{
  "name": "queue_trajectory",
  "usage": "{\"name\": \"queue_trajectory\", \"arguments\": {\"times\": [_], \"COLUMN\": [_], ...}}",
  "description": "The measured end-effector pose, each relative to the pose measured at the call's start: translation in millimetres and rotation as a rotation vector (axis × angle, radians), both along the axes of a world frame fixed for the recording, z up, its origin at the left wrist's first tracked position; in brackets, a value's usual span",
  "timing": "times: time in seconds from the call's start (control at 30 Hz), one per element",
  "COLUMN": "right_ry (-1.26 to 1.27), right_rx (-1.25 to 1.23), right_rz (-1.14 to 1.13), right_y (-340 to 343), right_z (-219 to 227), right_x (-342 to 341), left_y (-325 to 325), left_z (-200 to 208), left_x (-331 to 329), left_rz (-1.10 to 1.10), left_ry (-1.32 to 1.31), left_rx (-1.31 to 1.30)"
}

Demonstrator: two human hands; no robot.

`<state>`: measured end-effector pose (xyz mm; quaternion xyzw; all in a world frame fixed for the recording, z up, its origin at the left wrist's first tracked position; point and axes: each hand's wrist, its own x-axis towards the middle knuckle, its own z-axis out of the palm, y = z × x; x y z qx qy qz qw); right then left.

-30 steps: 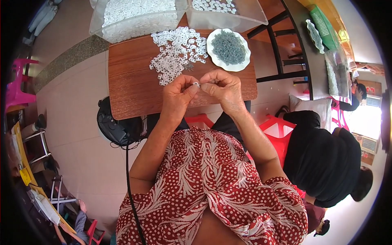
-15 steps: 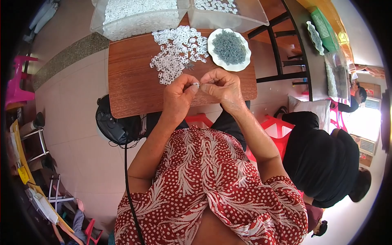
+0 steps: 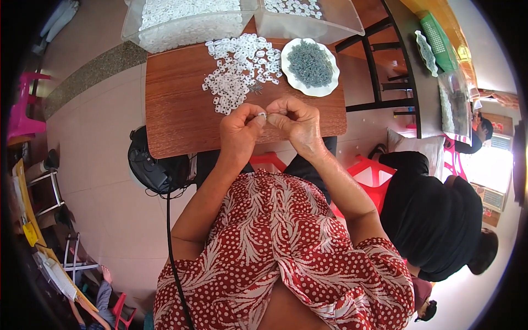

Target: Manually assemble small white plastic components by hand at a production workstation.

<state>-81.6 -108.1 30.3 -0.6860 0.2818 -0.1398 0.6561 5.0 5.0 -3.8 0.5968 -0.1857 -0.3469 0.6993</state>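
Observation:
My left hand (image 3: 240,130) pinches a small white plastic clip (image 3: 262,114) between thumb and forefinger, over the near half of the brown wooden table (image 3: 179,110). My right hand (image 3: 297,124) is closed in a pinch right against the clip. Whatever its fingertips hold is too small to make out. Beyond my hands lies a loose pile of white plastic clips (image 3: 231,82), with a few thin grey nails (image 3: 255,88) at its right edge. A white scalloped plate (image 3: 286,77) to the right bears a heap of grey nails (image 3: 311,65).
Two clear plastic bins (image 3: 192,34) with more white clips stand at the table's far edge. A black bag (image 3: 157,165) with a cable is below the left corner. At right are a red stool (image 3: 371,176), a person in black (image 3: 432,214) and a dark side table (image 3: 410,66).
My right hand has shifted slightly left and down, closer to the left fingertips. The left hand stays almost in place, still pinching the clip.

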Motion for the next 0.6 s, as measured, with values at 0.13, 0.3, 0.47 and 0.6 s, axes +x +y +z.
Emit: {"name": "queue_trajectory", "arguments": {"times": [0.13, 0.3, 0.47, 0.6], "right_ry": [-0.096, -0.098, -0.084, -0.071], "right_rx": [-0.152, -0.560, -0.603, -0.462], "right_rz": [-0.003, 0.041, 0.053, 0.050], "right_y": [2.5, 0.3, 1.2, 0.5], "right_z": [-11.4, -17.5, -18.2, -20.6], "right_x": [0.4, 3.6, 4.4, 2.6], "left_y": [-1.6, -3.2, -2.6, -3.2], "left_z": [4.7, 6.6, 11.2, 8.8], "left_x": [0.5, -1.2, -4.1, -2.5], "left_rz": [0.005, 0.050, 0.104, 0.089], "left_ry": [0.148, 0.085, -0.080, -0.054], "left_rx": [-0.024, 0.030, 0.081, 0.068]}}
